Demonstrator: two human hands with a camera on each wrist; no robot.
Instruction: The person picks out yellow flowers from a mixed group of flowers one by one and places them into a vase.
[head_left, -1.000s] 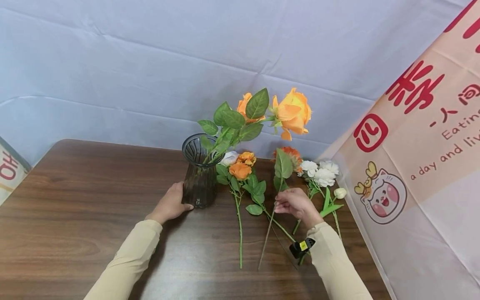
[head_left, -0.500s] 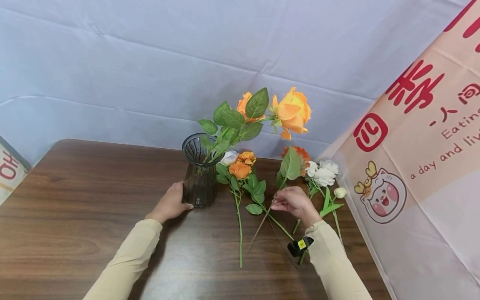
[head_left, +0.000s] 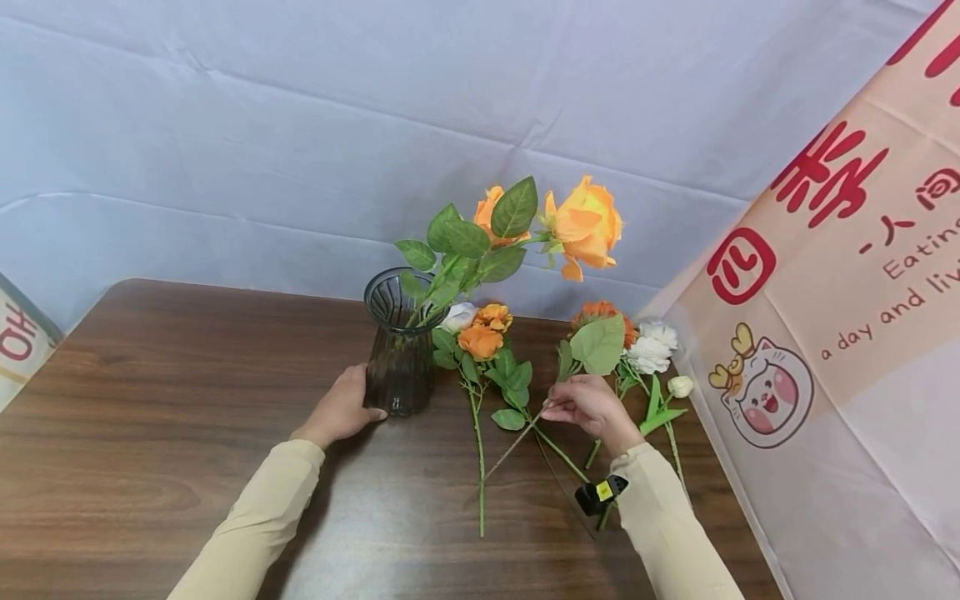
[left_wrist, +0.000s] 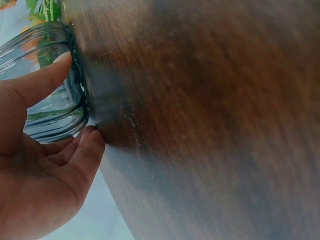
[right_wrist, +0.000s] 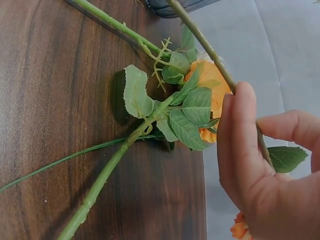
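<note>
A dark ribbed glass vase stands upright on the table, with large orange roses leaning out to the right. Low on its left side, my left hand holds the base; the left wrist view shows the thumb in front and fingertips at the bottom edge. My right hand pinches the thin brownish stem of an orange-red flower between thumb and fingers. That flower's broad green leaf rises above the hand, and its stem slants down to the left over the other flowers.
Smaller orange flowers with green stems lie right of the vase. White flowers and a white tulip lie at the table's right edge. A pale cloth hangs behind; a printed banner borders the right.
The held flower has tilted: its head and leaf shifted right and lower, while the stem's lower end swung left and up. My left hand and the vase stay in place.
</note>
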